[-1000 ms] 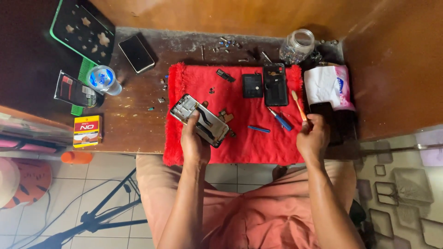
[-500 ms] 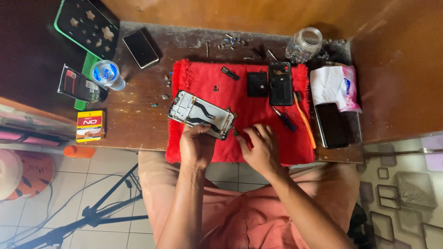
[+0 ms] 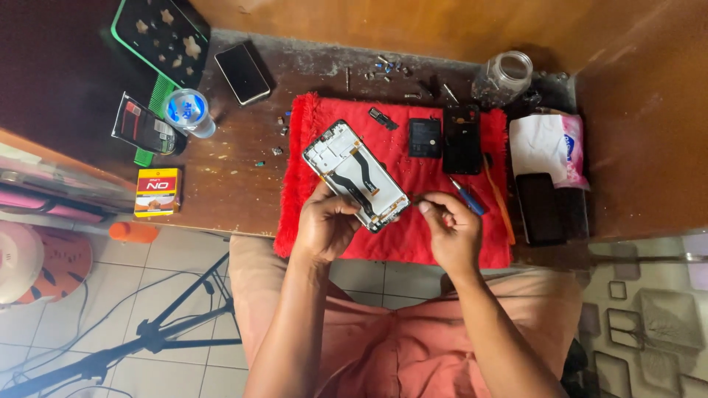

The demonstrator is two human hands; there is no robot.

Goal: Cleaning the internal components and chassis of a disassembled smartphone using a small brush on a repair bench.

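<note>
Currently left hand (image 3: 328,225) clamps the opened phone frame (image 3: 355,175) at the red cloth's (image 3: 472,243) near edge; right hand (image 3: 451,228) pinches something too small to tell. Battery (image 3: 425,137) and back cover (image 3: 462,138) already out near the far edge; reassembly unfinished.

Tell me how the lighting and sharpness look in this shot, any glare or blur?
Head view: even daylight, sharp on the opened phone frame in the left hand; the right hand shows slight blur at its fingertips; the top-left corner falls into shadow; glare glints off the glass jar.
</note>
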